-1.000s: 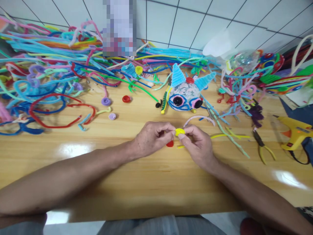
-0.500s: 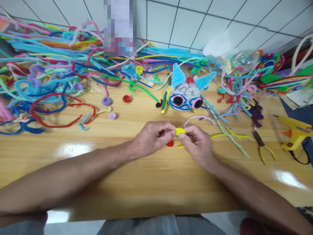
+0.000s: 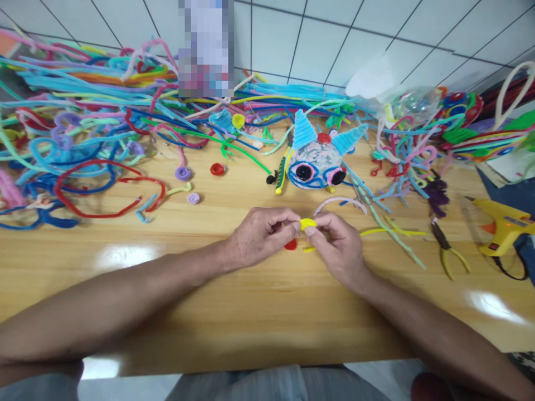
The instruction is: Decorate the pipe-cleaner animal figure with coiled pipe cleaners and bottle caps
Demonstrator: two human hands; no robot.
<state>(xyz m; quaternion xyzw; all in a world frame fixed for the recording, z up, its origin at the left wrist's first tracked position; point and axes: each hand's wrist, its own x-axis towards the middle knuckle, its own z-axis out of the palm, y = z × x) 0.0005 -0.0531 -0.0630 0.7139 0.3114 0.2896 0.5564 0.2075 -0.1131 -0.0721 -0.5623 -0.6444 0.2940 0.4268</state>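
Between my two hands is a small yellow coil [image 3: 308, 224], pinched from both sides above the wooden table. My left hand [image 3: 265, 236] grips its left edge with thumb and forefinger. The thumb and fingers of my right hand [image 3: 339, 245] close on its right side. Just under my left fingertips lies a red piece [image 3: 291, 244], partly hidden. Behind my hands stands a round speckled figure [image 3: 318, 159] with blue ears, black eyes and blue eye rims. A yellow fuzzy stem [image 3: 393, 231] lies right of my right hand.
Many coloured fuzzy stems [image 3: 96, 83] are heaped along the back and left. A red coil [image 3: 217, 169] and a purple coil [image 3: 183, 173] lie left of the figure. At the right are pliers [image 3: 449, 250] and a yellow glue gun [image 3: 507, 225]. The wooden table [image 3: 251, 317] spans the front.
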